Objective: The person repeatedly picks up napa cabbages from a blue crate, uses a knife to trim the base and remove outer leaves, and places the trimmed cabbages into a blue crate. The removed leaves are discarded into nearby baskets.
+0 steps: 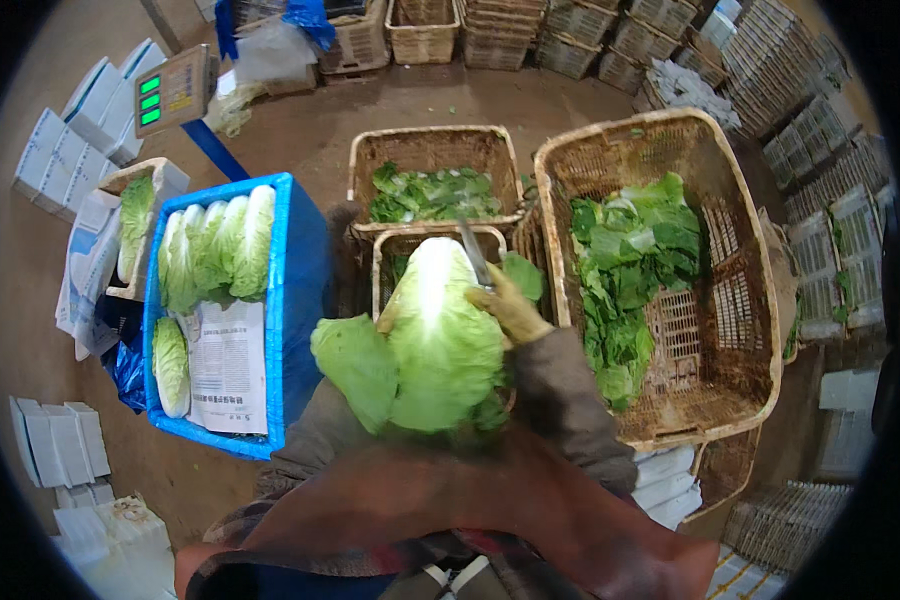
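Note:
A large napa cabbage [442, 322] is held up in front of my body, its pale base pointing away from me. A loose outer leaf [356, 367] spreads out at its left side. My left hand [387, 316], in a yellowish glove, supports the cabbage from the left; most of the hand is hidden behind it. In my gloved right hand [516, 306] is a knife [474, 251], its blade beside the cabbage's base. Below the cabbage stands a small plastic crate [381, 259], largely covered from sight.
At left, a blue-lined box [276, 330] holds several napa cabbages [214, 247] and newspaper [229, 360]. A scale display [169, 94] rises behind it. Leaf trimmings lie in a crate [435, 139] ahead and a large crate [742, 360] at right. Stacked crates [502, 34] line the back.

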A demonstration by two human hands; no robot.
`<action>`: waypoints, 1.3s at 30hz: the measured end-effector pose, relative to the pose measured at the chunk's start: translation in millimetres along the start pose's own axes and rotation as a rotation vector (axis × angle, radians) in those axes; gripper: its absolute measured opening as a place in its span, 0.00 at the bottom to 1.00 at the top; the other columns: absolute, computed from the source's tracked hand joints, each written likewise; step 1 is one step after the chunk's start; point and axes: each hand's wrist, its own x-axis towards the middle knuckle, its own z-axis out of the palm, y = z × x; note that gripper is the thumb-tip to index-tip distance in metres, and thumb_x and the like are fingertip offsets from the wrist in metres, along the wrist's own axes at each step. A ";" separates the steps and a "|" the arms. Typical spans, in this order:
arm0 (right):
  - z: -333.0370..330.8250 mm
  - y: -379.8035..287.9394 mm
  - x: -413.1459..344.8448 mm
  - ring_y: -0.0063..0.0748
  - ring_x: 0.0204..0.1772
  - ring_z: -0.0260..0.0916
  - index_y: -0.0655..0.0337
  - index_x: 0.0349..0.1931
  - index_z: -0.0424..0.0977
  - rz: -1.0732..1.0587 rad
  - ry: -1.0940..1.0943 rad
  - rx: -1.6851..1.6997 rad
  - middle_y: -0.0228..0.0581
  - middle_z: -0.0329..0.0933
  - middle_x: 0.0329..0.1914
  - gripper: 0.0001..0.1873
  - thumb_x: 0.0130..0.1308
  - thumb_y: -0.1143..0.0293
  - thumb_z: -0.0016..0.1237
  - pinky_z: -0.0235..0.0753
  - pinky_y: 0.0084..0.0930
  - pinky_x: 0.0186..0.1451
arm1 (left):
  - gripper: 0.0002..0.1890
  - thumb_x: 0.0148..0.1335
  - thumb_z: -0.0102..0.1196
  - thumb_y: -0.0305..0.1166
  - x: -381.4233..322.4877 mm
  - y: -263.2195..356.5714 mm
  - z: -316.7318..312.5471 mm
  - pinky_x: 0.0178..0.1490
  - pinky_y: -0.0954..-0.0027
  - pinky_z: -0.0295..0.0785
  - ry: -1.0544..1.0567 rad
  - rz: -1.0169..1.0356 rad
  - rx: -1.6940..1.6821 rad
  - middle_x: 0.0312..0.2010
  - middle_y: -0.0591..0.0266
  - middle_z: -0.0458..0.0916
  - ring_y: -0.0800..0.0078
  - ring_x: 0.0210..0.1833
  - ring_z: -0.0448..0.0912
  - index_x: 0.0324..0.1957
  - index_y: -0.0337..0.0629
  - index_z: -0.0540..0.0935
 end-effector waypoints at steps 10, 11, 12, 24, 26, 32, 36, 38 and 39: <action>-21.8 117.9 -60.0 0.26 0.48 0.76 0.61 0.66 0.69 0.163 0.013 0.519 0.38 0.79 0.54 0.36 0.63 0.52 0.65 0.80 0.24 0.49 | 0.40 0.53 0.63 0.17 88.6 51.1 4.5 0.69 0.60 0.73 -0.237 -0.356 0.582 0.72 0.57 0.70 0.56 0.72 0.70 0.70 0.51 0.74; -21.2 122.3 -61.8 0.26 0.48 0.76 0.61 0.66 0.69 0.162 0.009 0.553 0.38 0.79 0.54 0.37 0.62 0.51 0.66 0.80 0.24 0.49 | 0.39 0.52 0.64 0.17 101.4 51.2 5.4 0.68 0.58 0.73 -0.072 -0.374 0.843 0.71 0.54 0.70 0.55 0.70 0.73 0.70 0.49 0.74; -20.8 123.7 -59.9 0.26 0.48 0.76 0.61 0.65 0.70 0.158 0.002 0.578 0.38 0.79 0.54 0.37 0.62 0.51 0.66 0.80 0.24 0.49 | 0.40 0.52 0.66 0.20 106.2 45.7 6.6 0.69 0.56 0.72 -0.026 -0.190 1.271 0.72 0.51 0.69 0.55 0.70 0.72 0.71 0.45 0.72; -34.5 13.5 -28.5 0.40 0.58 0.79 0.53 0.74 0.62 0.082 0.089 -0.364 0.53 0.78 0.62 0.52 0.54 0.37 0.67 0.79 0.36 0.61 | 0.46 0.62 0.69 0.47 36.5 -30.4 14.2 0.68 0.57 0.74 -0.109 -0.202 -0.110 0.64 0.51 0.75 0.60 0.65 0.77 0.75 0.40 0.60; -27.6 -10.5 -20.9 0.43 0.58 0.80 0.52 0.73 0.62 0.142 0.005 -0.674 0.55 0.78 0.61 0.46 0.55 0.48 0.65 0.79 0.34 0.59 | 0.45 0.61 0.70 0.34 43.7 -12.3 9.4 0.67 0.60 0.73 -0.183 -0.207 -0.099 0.62 0.52 0.76 0.63 0.64 0.76 0.75 0.37 0.59; -53.7 -42.2 11.0 0.44 0.51 0.82 0.52 0.75 0.62 0.313 0.101 -0.947 0.51 0.82 0.55 0.37 0.69 0.49 0.51 0.80 0.39 0.60 | 0.49 0.55 0.73 0.42 12.6 18.6 -24.1 0.70 0.58 0.72 -0.388 -0.443 -0.414 0.66 0.51 0.74 0.61 0.66 0.76 0.74 0.36 0.61; -57.8 -26.2 -9.8 0.52 0.66 0.75 0.53 0.70 0.69 0.046 -0.006 -1.076 0.51 0.74 0.68 0.29 0.74 0.51 0.47 0.74 0.42 0.68 | 0.55 0.50 0.76 0.49 -8.6 10.8 -31.0 0.70 0.58 0.70 -0.253 -0.396 -0.234 0.66 0.52 0.74 0.63 0.67 0.74 0.74 0.35 0.61; -45.8 -21.6 -29.9 0.44 0.54 0.81 0.55 0.57 0.75 -0.318 -0.090 -1.133 0.45 0.80 0.56 0.19 0.72 0.57 0.50 0.82 0.38 0.55 | 0.56 0.50 0.76 0.51 -15.3 5.0 -25.4 0.70 0.60 0.69 -0.189 -0.417 -0.050 0.65 0.53 0.74 0.63 0.67 0.74 0.74 0.34 0.60; -38.9 -22.3 -38.4 0.41 0.49 0.82 0.56 0.52 0.76 -0.386 -0.112 -1.167 0.42 0.81 0.51 0.15 0.70 0.60 0.53 0.83 0.36 0.50 | 0.55 0.50 0.76 0.50 -17.4 3.4 -21.2 0.70 0.60 0.69 -0.166 -0.348 0.016 0.64 0.54 0.75 0.64 0.66 0.74 0.74 0.34 0.61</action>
